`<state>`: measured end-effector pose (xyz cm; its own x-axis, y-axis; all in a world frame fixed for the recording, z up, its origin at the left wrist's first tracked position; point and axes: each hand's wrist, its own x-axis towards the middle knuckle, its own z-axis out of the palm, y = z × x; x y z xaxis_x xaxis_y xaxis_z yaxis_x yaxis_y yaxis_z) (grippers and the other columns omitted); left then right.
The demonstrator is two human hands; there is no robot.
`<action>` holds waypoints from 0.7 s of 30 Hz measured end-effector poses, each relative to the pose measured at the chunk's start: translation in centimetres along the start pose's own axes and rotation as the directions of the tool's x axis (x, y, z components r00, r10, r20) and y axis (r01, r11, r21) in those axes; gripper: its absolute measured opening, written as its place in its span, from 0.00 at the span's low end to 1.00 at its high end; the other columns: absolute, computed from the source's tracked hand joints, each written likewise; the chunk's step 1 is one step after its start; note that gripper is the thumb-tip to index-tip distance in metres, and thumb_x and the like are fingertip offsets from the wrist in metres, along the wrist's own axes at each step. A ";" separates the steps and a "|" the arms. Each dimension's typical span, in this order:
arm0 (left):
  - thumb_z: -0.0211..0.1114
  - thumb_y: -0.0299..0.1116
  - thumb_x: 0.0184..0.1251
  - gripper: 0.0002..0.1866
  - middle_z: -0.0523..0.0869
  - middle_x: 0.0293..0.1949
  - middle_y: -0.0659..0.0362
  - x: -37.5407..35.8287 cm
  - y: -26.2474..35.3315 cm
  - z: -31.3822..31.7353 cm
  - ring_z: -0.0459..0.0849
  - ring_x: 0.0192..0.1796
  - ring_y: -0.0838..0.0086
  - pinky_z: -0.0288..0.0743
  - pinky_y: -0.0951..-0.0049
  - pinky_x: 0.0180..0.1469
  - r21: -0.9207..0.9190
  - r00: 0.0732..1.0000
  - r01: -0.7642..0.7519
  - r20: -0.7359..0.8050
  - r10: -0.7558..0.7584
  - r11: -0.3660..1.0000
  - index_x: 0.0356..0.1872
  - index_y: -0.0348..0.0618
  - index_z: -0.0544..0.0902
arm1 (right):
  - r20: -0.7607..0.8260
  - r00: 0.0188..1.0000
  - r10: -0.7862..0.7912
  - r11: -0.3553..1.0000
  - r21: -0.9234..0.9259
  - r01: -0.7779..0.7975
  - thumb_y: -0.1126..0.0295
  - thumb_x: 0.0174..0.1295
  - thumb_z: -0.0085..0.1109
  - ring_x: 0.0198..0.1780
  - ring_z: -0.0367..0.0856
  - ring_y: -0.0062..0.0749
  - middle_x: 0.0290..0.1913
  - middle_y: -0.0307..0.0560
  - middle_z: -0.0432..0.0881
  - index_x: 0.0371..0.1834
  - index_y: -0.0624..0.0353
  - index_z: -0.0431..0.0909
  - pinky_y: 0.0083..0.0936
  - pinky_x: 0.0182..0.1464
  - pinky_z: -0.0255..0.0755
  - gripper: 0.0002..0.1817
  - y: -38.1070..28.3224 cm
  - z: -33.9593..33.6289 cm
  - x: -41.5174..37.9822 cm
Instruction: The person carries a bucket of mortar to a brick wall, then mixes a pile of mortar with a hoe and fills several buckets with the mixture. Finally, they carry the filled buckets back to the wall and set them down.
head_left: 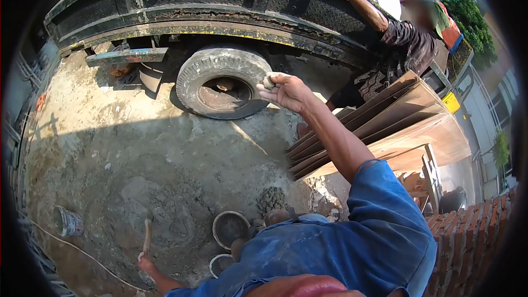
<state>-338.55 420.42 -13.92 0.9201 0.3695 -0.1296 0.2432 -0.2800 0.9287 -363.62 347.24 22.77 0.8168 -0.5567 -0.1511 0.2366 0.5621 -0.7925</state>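
My right hand [286, 92] is raised in front of the truck's wheel [223, 81], its thumb and index finger closed on a small grey lump [269, 81], the other fingers partly extended. Low at the left, my left hand [146, 261] is wrapped round a wooden handle [147, 236]. The handle's far end stands in a patch of wet grey mortar [170, 212] on the ground, and the tool's head cannot be seen.
A truck [192, 16] spans the top. Another person [410, 38] stands at its side, one arm on its edge. Wooden sheets [385, 126] lean at the right, above a brick wall [467, 242]. Buckets [230, 230] stand near my body; another bucket [69, 221] is far left.
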 end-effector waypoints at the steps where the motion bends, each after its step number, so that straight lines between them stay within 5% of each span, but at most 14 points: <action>1: 0.59 0.38 0.49 0.16 0.83 0.31 0.46 -0.2 -0.1 -0.1 0.79 0.35 0.59 0.73 0.61 0.41 0.079 0.999 -0.039 -0.002 0.039 0.996 0.34 0.36 0.85 | 0.053 0.999 -0.010 1.000 0.011 0.010 0.73 0.67 0.40 0.48 0.79 0.47 0.38 0.50 0.76 0.41 0.62 0.69 0.42 0.54 0.74 0.07 -0.8 1.2 0.6; 6: 0.58 0.39 0.50 0.16 0.84 0.30 0.47 -0.1 -0.6 -0.5 0.80 0.35 0.60 0.73 0.61 0.41 0.160 0.999 -0.025 -0.043 0.033 0.987 0.33 0.38 0.85 | 0.108 0.975 0.193 0.981 -0.015 -0.192 0.74 0.68 0.38 0.50 0.78 0.48 0.43 0.55 0.74 0.48 0.69 0.65 0.42 0.54 0.76 0.11 1.0 6.5 -0.3; 9: 0.58 0.38 0.51 0.16 0.84 0.30 0.47 -0.4 -0.3 -1.0 0.80 0.35 0.60 0.73 0.61 0.40 0.199 0.997 -0.066 -0.033 0.074 0.978 0.34 0.39 0.85 | 0.139 0.976 0.165 0.986 -0.041 -0.161 0.73 0.70 0.35 0.51 0.77 0.52 0.43 0.57 0.75 0.49 0.71 0.64 0.43 0.52 0.78 0.12 -4.6 8.0 3.2; 10: 0.57 0.38 0.52 0.15 0.84 0.31 0.47 -0.7 -0.1 -0.5 0.80 0.35 0.59 0.72 0.62 0.41 0.218 0.994 -0.105 -0.016 0.111 0.970 0.35 0.39 0.85 | 0.048 0.999 -0.015 1.000 -0.002 0.015 0.72 0.70 0.34 0.53 0.76 0.54 0.48 0.61 0.72 0.49 0.72 0.62 0.45 0.54 0.76 0.13 -9.4 9.8 5.7; 11: 0.57 0.38 0.52 0.15 0.84 0.31 0.47 -1.1 -0.1 -0.1 0.80 0.35 0.59 0.72 0.62 0.41 0.210 0.994 -0.106 -0.015 0.112 0.972 0.35 0.39 0.85 | 0.074 0.953 -0.294 0.952 -0.062 0.299 0.68 0.71 0.34 0.56 0.73 0.57 0.60 0.71 0.61 0.60 0.73 0.51 0.46 0.56 0.74 0.21 -14.9 11.0 8.6; 12: 0.56 0.37 0.52 0.15 0.84 0.31 0.47 -0.5 -0.6 0.0 0.80 0.35 0.60 0.72 0.62 0.41 0.104 0.998 -0.064 0.004 0.064 0.992 0.35 0.38 0.85 | 0.064 0.905 -0.421 0.906 -0.010 0.423 0.60 0.71 0.36 0.57 0.71 0.59 0.61 0.70 0.57 0.67 0.73 0.40 0.49 0.57 0.72 0.31 -19.9 12.6 9.7; 15: 0.56 0.36 0.52 0.15 0.83 0.30 0.49 1.5 -1.4 0.3 0.80 0.34 0.61 0.72 0.63 0.41 -0.059 1.000 -0.021 0.016 0.022 0.998 0.34 0.37 0.84 | 0.290 0.795 -0.533 0.752 -0.266 0.602 0.55 0.70 0.40 0.59 0.69 0.62 0.68 0.76 0.46 0.70 0.61 0.26 0.50 0.57 0.70 0.40 -23.9 13.0 12.9; 17: 0.56 0.36 0.52 0.15 0.83 0.30 0.51 1.4 -1.8 0.4 0.80 0.34 0.61 0.72 0.64 0.41 -0.103 0.999 0.015 0.033 -0.012 0.995 0.34 0.36 0.84 | 0.312 0.888 -0.338 0.847 -0.311 0.431 0.57 0.69 0.42 0.53 0.76 0.55 0.61 0.70 0.61 0.70 0.59 0.40 0.44 0.50 0.76 0.34 -17.4 13.0 11.0; 19: 0.57 0.32 0.54 0.14 0.80 0.30 0.53 0.9 -1.3 -0.5 0.79 0.34 0.63 0.72 0.62 0.39 0.347 0.972 -0.229 0.140 0.191 0.909 0.37 0.34 0.81 | 0.277 0.955 -0.110 0.835 -0.496 0.240 0.61 0.69 0.44 0.43 0.82 0.42 0.52 0.57 0.74 0.67 0.57 0.52 0.33 0.42 0.79 0.26 -6.7 11.0 6.5; 20: 0.57 0.32 0.54 0.14 0.80 0.30 0.53 0.9 -1.2 -0.4 0.79 0.34 0.63 0.72 0.62 0.39 0.355 0.968 -0.238 0.158 0.193 0.904 0.37 0.34 0.81 | 0.261 0.964 0.057 0.798 -0.592 0.113 0.62 0.69 0.45 0.39 0.83 0.36 0.50 0.53 0.76 0.66 0.58 0.56 0.29 0.40 0.78 0.25 -1.0 8.6 4.7; 21: 0.57 0.33 0.54 0.13 0.80 0.30 0.54 1.0 -1.0 -0.4 0.78 0.34 0.63 0.72 0.62 0.38 0.146 0.989 -0.090 0.128 0.071 0.985 0.37 0.35 0.81 | 0.197 0.952 0.234 0.671 -0.742 -0.011 0.60 0.68 0.47 0.37 0.84 0.31 0.47 0.49 0.77 0.64 0.58 0.59 0.25 0.40 0.77 0.24 4.0 6.8 2.0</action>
<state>-337.98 421.39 -14.85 0.9668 0.2323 -0.1063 0.2017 -0.4388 0.8756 -357.45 352.53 23.34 0.9368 -0.2778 -0.2126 -0.2406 -0.0704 -0.9681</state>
